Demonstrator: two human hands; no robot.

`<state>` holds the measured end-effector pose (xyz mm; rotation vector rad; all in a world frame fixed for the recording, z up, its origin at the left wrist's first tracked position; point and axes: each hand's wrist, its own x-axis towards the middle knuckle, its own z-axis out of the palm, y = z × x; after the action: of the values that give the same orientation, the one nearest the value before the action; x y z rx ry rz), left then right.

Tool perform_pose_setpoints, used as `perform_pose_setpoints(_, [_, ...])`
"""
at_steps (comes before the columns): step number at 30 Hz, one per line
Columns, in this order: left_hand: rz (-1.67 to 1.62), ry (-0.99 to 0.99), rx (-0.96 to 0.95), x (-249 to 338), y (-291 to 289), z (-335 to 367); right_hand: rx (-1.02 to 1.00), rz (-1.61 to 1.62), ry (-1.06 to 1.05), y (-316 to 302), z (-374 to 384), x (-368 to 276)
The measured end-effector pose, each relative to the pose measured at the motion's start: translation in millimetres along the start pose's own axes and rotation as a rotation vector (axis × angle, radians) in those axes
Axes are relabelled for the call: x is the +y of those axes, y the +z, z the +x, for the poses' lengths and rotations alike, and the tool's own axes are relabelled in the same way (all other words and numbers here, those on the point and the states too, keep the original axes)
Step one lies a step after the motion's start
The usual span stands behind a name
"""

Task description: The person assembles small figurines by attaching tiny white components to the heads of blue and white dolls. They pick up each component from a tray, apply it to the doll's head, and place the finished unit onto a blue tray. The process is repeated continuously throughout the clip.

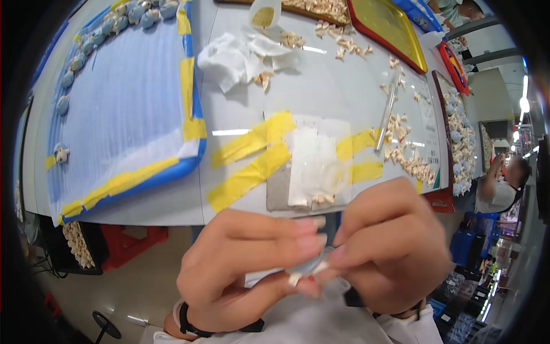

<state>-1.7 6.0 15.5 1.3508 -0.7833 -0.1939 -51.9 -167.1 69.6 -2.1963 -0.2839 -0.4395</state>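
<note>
Close to my body, just off the table's near edge, my left hand (240,258) is closed, pinching a small rounded grey-blue piece (309,265) between fingers and thumb. A cream tip (294,279) shows beside the thumb. Against the same piece, my right hand (395,246) is closed too, its fingertips at the right side; whatever they pinch is mostly hidden. Beyond the hands lies a grey board (279,192) with a white pad (303,157), held down by yellow tape (246,180). A few small cream parts (323,199) rest at its near edge.
At left stands a blue tray (192,160) with several grey-blue figures (149,19) along its far and left sides. Crumpled tissue (229,60), a clear tube (388,109) and scattered cream parts (398,129) lie farther back. A gold tray (389,28) sits far right.
</note>
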Motion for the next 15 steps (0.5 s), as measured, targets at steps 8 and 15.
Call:
perform_pose_setpoints(8, [-0.238,-0.133,0.269,-4.7,-2.0,0.8,-0.154,-0.424,0.105,-80.8,90.2,107.2])
perform_pose_setpoints(15, [-0.175,-0.141,0.172,-4.6,-9.7,4.3,-0.366,-0.648,0.058,-51.8,120.1,133.5])
